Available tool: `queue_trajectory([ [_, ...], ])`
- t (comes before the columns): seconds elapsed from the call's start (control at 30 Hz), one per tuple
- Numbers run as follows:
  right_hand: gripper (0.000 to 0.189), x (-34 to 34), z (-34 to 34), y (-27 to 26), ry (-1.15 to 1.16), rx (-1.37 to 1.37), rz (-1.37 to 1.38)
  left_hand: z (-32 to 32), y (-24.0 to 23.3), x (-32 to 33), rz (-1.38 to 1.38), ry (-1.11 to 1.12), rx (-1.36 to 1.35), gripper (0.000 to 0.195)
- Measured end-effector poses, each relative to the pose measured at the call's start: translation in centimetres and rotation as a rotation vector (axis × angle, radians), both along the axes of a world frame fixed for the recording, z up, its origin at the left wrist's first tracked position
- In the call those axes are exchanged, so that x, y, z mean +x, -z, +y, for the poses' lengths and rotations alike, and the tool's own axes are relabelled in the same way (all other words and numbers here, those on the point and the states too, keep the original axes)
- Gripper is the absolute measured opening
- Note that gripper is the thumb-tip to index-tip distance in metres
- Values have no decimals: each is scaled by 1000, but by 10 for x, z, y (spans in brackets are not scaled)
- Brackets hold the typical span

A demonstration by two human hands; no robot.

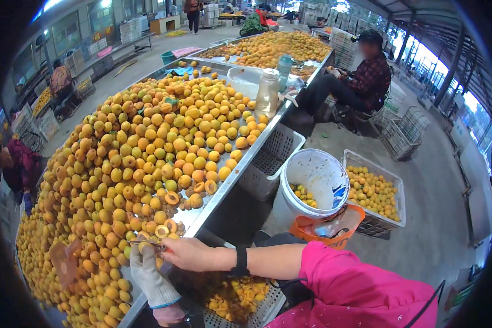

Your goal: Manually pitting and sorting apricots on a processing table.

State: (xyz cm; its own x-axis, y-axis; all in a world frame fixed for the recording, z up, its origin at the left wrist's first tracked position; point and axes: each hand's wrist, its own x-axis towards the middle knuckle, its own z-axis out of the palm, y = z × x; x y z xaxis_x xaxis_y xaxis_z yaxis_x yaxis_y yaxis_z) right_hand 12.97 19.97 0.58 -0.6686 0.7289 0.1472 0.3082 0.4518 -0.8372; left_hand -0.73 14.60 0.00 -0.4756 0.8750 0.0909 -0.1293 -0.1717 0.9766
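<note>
My left hand [149, 268], in a white knit glove, holds a yellow apricot [144, 245] at the near edge of the heap. Bare and with a black band at the wrist, my right hand [186, 253] grips a small thin tool [152, 243], perhaps a knife, whose metal part lies against that fruit. A large pile of apricots [147, 147] covers the metal-edged table [213, 201]. Cut apricot halves [162, 231] lie just beyond my hands. Below them, a plastic crate [270, 307] holds many orange apricot pieces [242, 297].
A white bucket [285, 197] with some fruit, an orange bag [348, 223] and a crate of apricots [401, 205] stand right of the table. An empty crate [299, 143] is partly beneath its edge. A bottle [267, 92] stands on top. A co-worker [367, 82] sits beyond.
</note>
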Motion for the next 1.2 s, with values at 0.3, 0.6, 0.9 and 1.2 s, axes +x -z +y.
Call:
queue_trajectory([
  [0.3, 28, -12, -16, -5, 39, 15, -92, -5, -8, 14, -754, 25, 212, 38],
  [0.6, 32, -7, 5, 13, 96, -187, 333, -12, -26, 0, -478, -26, 83, 33],
  [0.9, 27, -2, 9, 9, 131, -309, 352, -3, -17, 39, -194, -74, 4, 29],
  [1.2, 29, -19, -13, 3, 172, -92, 415, -1, -4, 38, -33, -301, 92, 19],
])
